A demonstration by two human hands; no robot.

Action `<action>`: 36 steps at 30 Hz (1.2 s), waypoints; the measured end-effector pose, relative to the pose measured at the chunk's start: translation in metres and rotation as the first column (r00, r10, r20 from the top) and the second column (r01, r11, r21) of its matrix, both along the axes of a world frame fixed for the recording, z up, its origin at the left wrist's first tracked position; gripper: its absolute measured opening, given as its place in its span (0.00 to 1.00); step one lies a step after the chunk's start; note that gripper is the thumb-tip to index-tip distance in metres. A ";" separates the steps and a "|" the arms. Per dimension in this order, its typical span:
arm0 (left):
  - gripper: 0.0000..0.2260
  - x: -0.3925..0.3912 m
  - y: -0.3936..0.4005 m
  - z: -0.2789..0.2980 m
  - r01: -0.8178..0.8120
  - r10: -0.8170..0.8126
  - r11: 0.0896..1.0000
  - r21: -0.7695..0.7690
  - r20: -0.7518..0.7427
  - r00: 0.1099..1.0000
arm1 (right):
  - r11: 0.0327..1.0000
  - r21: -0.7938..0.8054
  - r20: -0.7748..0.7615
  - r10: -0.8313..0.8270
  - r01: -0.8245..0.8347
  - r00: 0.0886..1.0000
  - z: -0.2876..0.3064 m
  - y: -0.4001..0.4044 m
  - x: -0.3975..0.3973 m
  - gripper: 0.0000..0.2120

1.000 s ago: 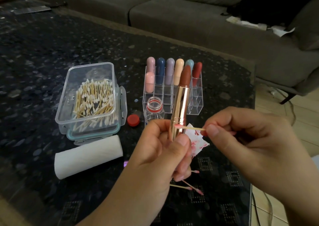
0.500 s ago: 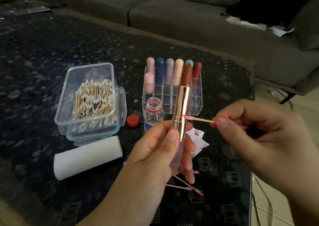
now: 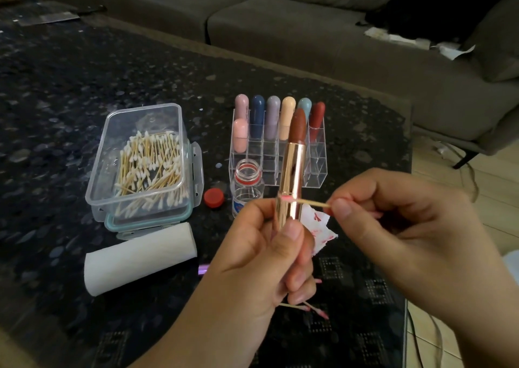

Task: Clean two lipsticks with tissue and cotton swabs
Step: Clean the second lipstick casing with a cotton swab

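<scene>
My left hand [image 3: 269,252] holds an uncapped lipstick [image 3: 292,171] upright, with a rose-gold tube and a brown-red bullet extended. My right hand [image 3: 404,227] pinches a wooden cotton swab [image 3: 309,201] whose pink-stained tip touches the seam on the tube's left front. Behind the lipstick a crumpled tissue [image 3: 317,227] with red smears lies on the table. Used pink-tipped swabs [image 3: 311,308] lie below my left hand.
A clear box of cotton swabs [image 3: 146,165] stands on its lid at left, a tissue roll [image 3: 140,258] in front. A clear organizer [image 3: 317,168] holds several coloured lipsticks. An open small bottle [image 3: 247,188] and its red cap [image 3: 214,197] sit between. A sofa lies beyond the table.
The swab tip has slid along the seam of the tube toward its left side, after briefly sitting at the right edge. My left hand has turned the lipstick slightly.
</scene>
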State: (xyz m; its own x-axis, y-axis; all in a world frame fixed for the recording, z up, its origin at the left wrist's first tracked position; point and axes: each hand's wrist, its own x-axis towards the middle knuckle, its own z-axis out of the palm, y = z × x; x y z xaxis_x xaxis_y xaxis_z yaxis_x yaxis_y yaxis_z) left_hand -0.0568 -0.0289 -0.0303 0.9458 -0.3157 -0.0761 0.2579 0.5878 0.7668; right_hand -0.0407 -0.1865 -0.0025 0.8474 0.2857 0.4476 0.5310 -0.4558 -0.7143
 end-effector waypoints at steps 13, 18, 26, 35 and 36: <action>0.03 0.000 0.004 -0.003 0.020 -0.020 1.000 0.020 0.033 0.999 | 0.999 0.045 -0.009 -0.013 0.013 1.000 0.001 -0.004 0.001 0.06; 0.06 0.001 0.003 -0.003 0.028 -0.032 0.998 0.054 0.065 0.997 | 0.999 0.032 -0.008 0.019 -0.019 1.000 0.000 -0.002 0.001 0.06; 0.06 0.001 0.002 -0.003 0.039 -0.038 0.998 -0.040 0.013 0.999 | 0.999 0.024 0.001 0.021 -0.021 1.000 0.001 -0.003 0.001 0.06; 0.02 0.000 0.002 -0.003 0.030 -0.030 0.999 -0.024 0.018 0.999 | 0.998 0.060 -0.023 0.007 -0.005 1.000 -0.001 -0.003 0.001 0.06; 0.04 0.000 0.002 -0.003 0.035 -0.035 0.999 -0.021 0.025 0.999 | 0.998 0.057 -0.023 0.011 -0.010 1.000 -0.001 -0.002 0.001 0.06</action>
